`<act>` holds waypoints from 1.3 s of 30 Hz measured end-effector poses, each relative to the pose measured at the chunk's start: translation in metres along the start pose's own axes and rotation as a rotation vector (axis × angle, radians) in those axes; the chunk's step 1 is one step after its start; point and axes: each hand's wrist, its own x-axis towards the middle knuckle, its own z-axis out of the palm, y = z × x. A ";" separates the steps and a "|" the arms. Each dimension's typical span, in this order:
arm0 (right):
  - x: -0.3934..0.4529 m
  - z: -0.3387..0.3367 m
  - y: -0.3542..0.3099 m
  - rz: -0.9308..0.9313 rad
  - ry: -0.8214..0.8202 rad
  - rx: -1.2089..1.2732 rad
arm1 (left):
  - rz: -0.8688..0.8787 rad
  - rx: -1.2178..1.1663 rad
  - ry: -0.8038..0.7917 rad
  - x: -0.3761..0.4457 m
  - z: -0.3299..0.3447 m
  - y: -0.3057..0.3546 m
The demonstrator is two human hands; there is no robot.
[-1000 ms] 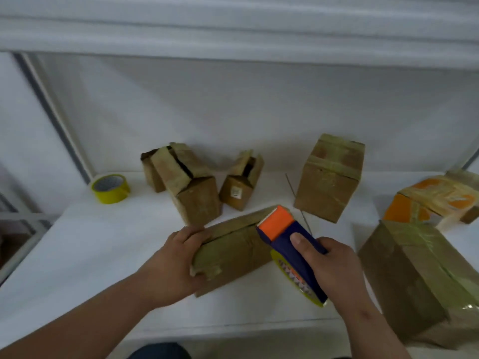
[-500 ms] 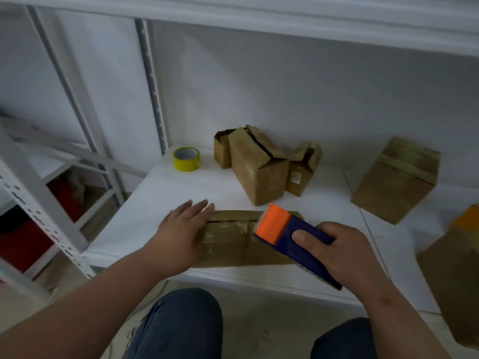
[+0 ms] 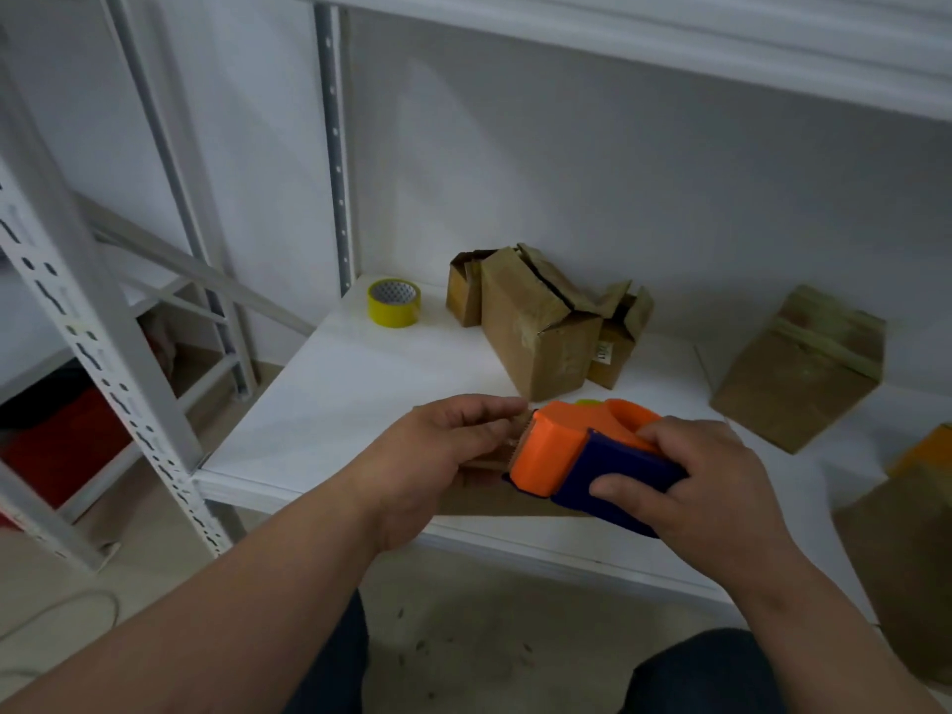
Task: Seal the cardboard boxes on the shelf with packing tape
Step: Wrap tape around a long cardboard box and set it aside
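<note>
1. The flat cardboard box (image 3: 510,502) being sealed lies at the front edge of the white shelf (image 3: 329,404), mostly hidden beneath both hands; only a brown strip along its near side shows. Its long axis appears to run left to right, parallel to the shelf edge.
2. The tape dispenser (image 3: 582,456) sits on top of that box, its orange head pointing left and its navy body to the right, so it lines up with the box's long axis.
3. The right hand (image 3: 695,487) holds the dispenser's navy body, fingers curled over it and thumb along the near side.
4. The left hand (image 3: 438,445) rests on the box's left end, just beside the orange head; its fingertips seem to be at the tape end, though whether they pinch it cannot be told.
5. The coming pull would likely run rightward along the box, away from the left hand, which is the nearer one to anchor.
6. Further back stand unsealed boxes (image 3: 536,327), a yellow tape roll (image 3: 394,303), and a taped box (image 3: 803,363) to the right.
</note>
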 end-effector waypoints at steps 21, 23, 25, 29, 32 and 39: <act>0.014 -0.024 -0.003 -0.006 -0.174 0.016 | 0.171 0.322 0.281 0.006 0.007 0.012; 0.020 -0.027 -0.001 0.015 -0.209 0.084 | 0.162 0.303 0.288 0.009 0.005 0.012; 0.026 -0.029 0.004 0.032 -0.232 0.117 | 0.157 0.235 0.311 0.012 0.003 0.015; 0.036 -0.040 0.020 0.089 -0.252 0.061 | 0.134 -0.011 0.444 0.016 -0.027 0.035; 0.042 -0.054 0.040 0.202 -0.270 0.070 | 0.126 -0.054 0.563 0.013 -0.066 0.043; 0.069 -0.068 0.065 0.362 -0.376 0.051 | -0.006 -0.049 0.623 0.024 -0.076 0.016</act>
